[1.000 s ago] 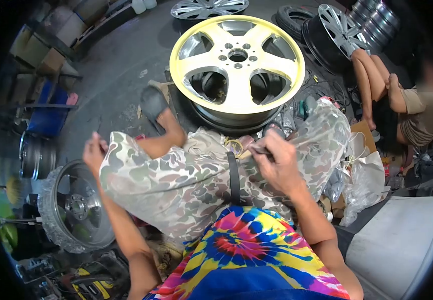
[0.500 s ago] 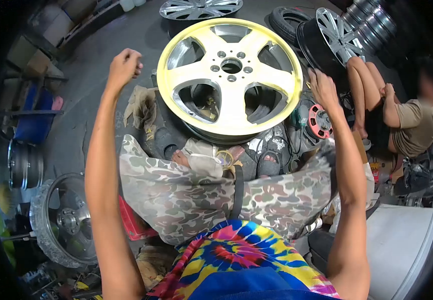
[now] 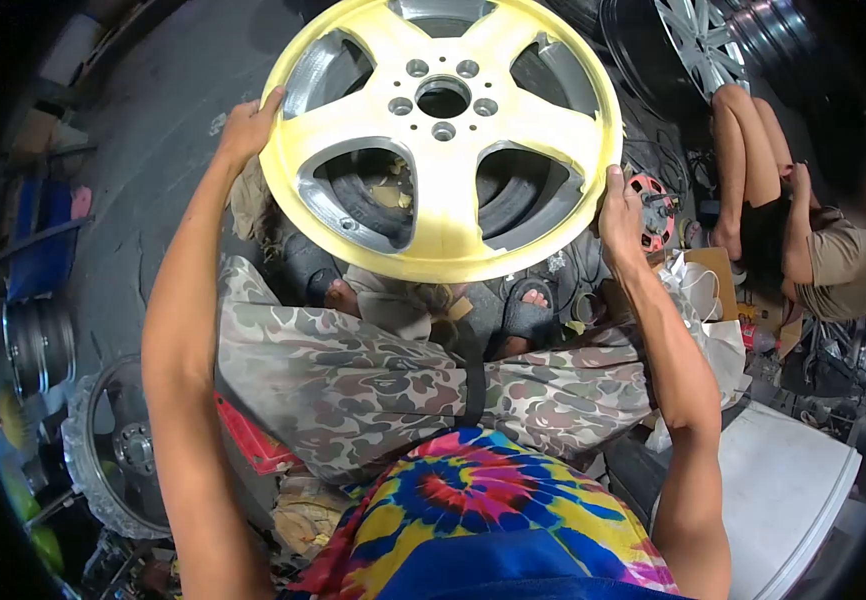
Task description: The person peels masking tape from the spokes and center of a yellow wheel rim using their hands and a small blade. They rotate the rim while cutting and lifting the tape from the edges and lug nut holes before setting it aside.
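Yellow five-spoke wheel between our two hands

We have the pale yellow, five-spoke metal wheel (image 3: 445, 190) in front of us, face up, beyond our feet. Its coat looks matte and covers spokes and rim, with bare silver metal in the window edges; five bolt holes ring the dark centre hole. Our left hand (image 3: 249, 130) is partly curled at the left edge of the rim, our right hand (image 3: 621, 218) partly open at the right edge, thumb up against it. How far the fingers reach underneath, we cannot tell.

Dark round shapes show through the windows; whether the wheel touches them is unclear. The grey, scuffed floor (image 3: 181, 140) spreads leftward. A black-and-red round reel (image 3: 653, 213) lies to the right, near a seated person in a tan shirt (image 3: 838, 265). A plastic-wrapped silver wheel (image 3: 125, 447) stands at our left.
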`<state>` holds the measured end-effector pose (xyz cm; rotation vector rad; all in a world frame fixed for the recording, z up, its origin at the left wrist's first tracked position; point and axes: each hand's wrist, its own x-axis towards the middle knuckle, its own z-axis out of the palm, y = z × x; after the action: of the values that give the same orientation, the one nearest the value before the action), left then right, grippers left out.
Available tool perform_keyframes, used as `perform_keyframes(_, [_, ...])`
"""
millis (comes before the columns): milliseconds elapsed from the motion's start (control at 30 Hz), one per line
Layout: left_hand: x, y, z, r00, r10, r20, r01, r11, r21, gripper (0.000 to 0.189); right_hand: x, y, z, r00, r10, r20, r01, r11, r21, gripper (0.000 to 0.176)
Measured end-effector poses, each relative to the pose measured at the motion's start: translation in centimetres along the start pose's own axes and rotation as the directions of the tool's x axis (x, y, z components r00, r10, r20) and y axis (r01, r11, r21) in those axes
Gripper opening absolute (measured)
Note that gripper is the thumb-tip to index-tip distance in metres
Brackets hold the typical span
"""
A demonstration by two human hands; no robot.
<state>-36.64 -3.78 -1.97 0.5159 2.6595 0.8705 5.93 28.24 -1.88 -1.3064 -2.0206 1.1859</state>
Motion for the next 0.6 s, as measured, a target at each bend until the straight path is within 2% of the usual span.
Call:
perform_keyframes(67, [-1.0, -0.1, 0.6, 0.995, 0.031, -0.093, -0.038, 0.997, -0.074, 0.077, 1.1, 0.6, 0.2, 0.998, -0.064, -0.024, 0.064, 0.998, -0.011, 0.065])
perform_keyframes(133, [-1.4, -1.1, 0.9, 0.997, -0.002, -0.079, -0.005, 0.996, -0.088, 0.076, 3.8, 0.6, 0.2, 0.997, -0.072, 0.002, 0.072, 0.997, -0.042, 0.064])
perform_keyframes(200, [-2.0, -1.8, 1.4, 0.998, -0.025, -0.065, 0.019, 0.995, -0.095, 0.075, 7.7, 0.4, 1.0, 0.995, -0.091, -0.047, 0.087, 0.993, -0.076, 0.065])
perform_keyframes(267, [-4.4, -2.5, 2.1, 0.987, -0.161, 0.024, 0.163, 0.965, -0.207, 0.07, 13.0, 0.3, 1.2, 0.971, -0.233, -0.046, 0.226, 0.966, -0.126, 0.065])
perform_keyframes(300, [-6.8, -1.3, 2.1, 0.985, -0.17, 0.023, 0.171, 0.964, -0.203, 0.07, 15.9, 0.0, 0.9, 0.964, -0.265, -0.008, 0.259, 0.948, -0.184, 0.067])
perform_keyframes(333, [-10.0, 1.3, 1.8, 0.969, -0.196, 0.151, 0.233, 0.927, -0.294, 0.066, 18.6, -0.1, 0.7, 0.954, -0.297, 0.034, 0.296, 0.925, -0.238, 0.068])
perform_keyframes(367, [-11.7, 3.1, 1.4, 0.937, -0.207, 0.281, 0.306, 0.877, -0.372, 0.063, 21.0, 0.5, 0.8, 0.951, -0.308, 0.035, 0.31, 0.934, -0.176, 0.065])
perform_keyframes(400, [-11.9, 3.7, 0.9, 0.934, -0.22, 0.281, 0.317, 0.874, -0.368, 0.063, 22.1, 0.4, 1.1, 0.947, -0.32, 0.037, 0.322, 0.94, -0.115, 0.063])
perform_keyframes(433, [-12.3, 4.1, 0.5, 0.923, -0.205, 0.326, 0.31, 0.898, -0.311, 0.061, 22.5, 0.7, 0.5, 0.957, -0.267, 0.114, 0.28, 0.954, -0.11, 0.062])
perform_keyframes(467, [-12.8, 4.1, 0.2, 0.91, -0.188, 0.371, 0.295, 0.92, -0.259, 0.059, 22.1, 0.3, 0.4, 0.955, -0.278, 0.106, 0.292, 0.943, -0.16, 0.07])
perform_keyframes(533, [-10.4, 2.4, 0.4, 0.949, -0.189, 0.251, 0.253, 0.934, -0.253, 0.06, 20.6, -0.5, 0.1, 0.92, -0.369, 0.132, 0.39, 0.894, -0.222, 0.071])
perform_keyframes(600, [-7.7, 2.1, -0.3, 0.976, -0.189, 0.112, 0.212, 0.944, -0.252, 0.065, 18.7, -0.7, -0.4, 0.916, -0.365, 0.166, 0.398, 0.881, -0.257, 0.072])
